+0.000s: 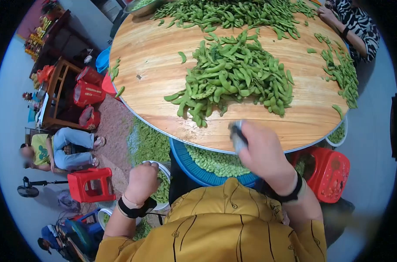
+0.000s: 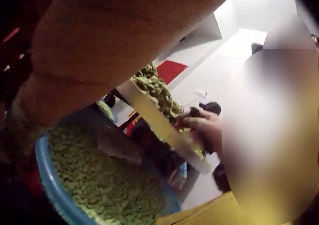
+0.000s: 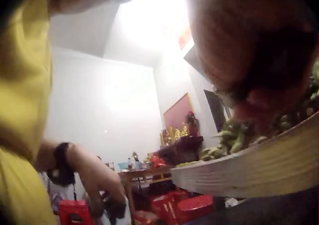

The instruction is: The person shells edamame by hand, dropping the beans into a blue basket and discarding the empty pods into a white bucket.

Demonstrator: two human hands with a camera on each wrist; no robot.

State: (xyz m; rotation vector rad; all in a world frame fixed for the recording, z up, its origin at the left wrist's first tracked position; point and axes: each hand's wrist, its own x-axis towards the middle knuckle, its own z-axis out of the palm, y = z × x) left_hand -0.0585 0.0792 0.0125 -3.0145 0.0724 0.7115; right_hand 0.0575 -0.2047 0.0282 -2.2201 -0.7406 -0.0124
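Observation:
My right hand (image 1: pixel 263 150) is over the table's near edge, in front of a heap of green soybean pods (image 1: pixel 237 74). Dark and grey coverings wrap its thumb and finger ends, and no pod shows between them. In the left wrist view, the dark tips of the right hand (image 2: pixel 204 127) stand apart. Low to the left, my left hand (image 1: pixel 142 182) hangs over a white bucket (image 1: pixel 164 203) of pods. Its dark-covered fingers (image 3: pixel 110 197) point downward in the right wrist view. A blue basin (image 1: pixel 179 159) of shelled beans (image 1: pixel 216 162) sits below the table edge.
More pods (image 1: pixel 224 13) lie across the round wooden table's (image 1: pixel 146 94) far side, with another person's hand (image 1: pixel 328 16) at the far right. A red stool (image 1: pixel 327 174) stands to my right, another red stool (image 1: pixel 91 183) to my left. Pods (image 1: pixel 150 142) cover the floor.

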